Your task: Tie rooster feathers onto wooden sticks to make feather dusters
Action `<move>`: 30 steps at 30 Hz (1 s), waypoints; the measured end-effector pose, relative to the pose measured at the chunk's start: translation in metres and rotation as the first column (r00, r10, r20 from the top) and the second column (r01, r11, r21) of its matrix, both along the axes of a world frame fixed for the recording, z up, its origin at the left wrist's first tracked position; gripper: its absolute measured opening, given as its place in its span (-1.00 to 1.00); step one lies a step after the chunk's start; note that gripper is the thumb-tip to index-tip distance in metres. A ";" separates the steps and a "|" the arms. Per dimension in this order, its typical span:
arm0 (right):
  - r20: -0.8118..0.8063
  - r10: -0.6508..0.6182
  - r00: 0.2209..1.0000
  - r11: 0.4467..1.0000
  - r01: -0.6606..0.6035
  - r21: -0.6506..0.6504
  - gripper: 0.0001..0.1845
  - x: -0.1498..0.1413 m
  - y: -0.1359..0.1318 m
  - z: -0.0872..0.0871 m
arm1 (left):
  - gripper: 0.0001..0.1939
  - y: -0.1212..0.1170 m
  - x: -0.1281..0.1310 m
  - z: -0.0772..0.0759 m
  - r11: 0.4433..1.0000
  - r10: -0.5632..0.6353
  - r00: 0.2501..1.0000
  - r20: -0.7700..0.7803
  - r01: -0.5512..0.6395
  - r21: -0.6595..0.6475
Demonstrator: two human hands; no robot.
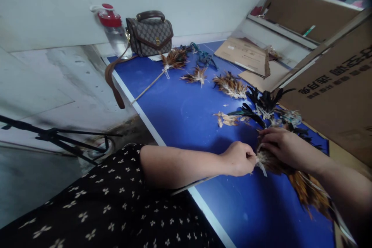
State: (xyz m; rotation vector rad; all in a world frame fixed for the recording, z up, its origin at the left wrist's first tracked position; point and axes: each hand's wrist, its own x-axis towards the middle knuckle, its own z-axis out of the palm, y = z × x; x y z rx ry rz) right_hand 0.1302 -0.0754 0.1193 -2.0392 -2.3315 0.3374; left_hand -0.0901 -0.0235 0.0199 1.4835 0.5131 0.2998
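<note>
My left hand [240, 159] is closed in a fist around the stick of a feather duster; a thin length of the stick [196, 183] shows below my forearm. At the front of that fist are the duster's pale quill ends and a short whitish strip [262, 168]. My right hand [280, 145] is closed with its fingertips on the feathers beside the binding, just right of the left hand. Brown feathers [309, 193] spread out below my right wrist. What exactly lies between the right fingertips is partly hidden.
On the blue table [186, 112] lie black feathers [266, 100], brown feather bundles [231, 85] and another feather duster [174, 59]. A handbag [151, 35] and a red-capped bottle [113, 33] stand at the back. Cardboard [334, 81] borders the right side; a black tripod [55, 135] stands left.
</note>
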 end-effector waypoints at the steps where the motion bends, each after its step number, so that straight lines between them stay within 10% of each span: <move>1: -0.010 -0.002 1.000 0.999 0.001 -0.044 -0.66 -0.003 0.003 0.005 | -0.89 0.000 -0.001 0.002 1.000 0.002 1.000 -0.001 -0.002 -0.004; 8: 0.120 -0.045 0.992 0.995 0.055 -0.083 -0.67 -0.048 -0.005 0.035 | -0.90 0.002 0.000 0.004 0.998 0.018 0.999 -0.047 -0.021 -0.066; 17: 0.322 -0.273 0.907 0.932 0.166 0.321 -0.62 -0.091 -0.071 0.015 | -0.81 0.011 0.006 0.008 0.952 0.258 0.966 -0.017 -0.257 -0.167; 23: -0.131 -0.452 0.882 0.800 0.466 0.378 -0.58 -0.111 -0.102 -0.038 | -0.74 0.016 0.014 0.011 0.774 0.370 0.917 0.148 -0.216 -0.596; 30: -0.648 -0.490 0.584 0.623 0.754 0.208 -0.39 -0.099 -0.088 -0.077 | -0.56 0.020 0.009 0.016 0.684 0.341 0.877 0.339 0.016 -0.730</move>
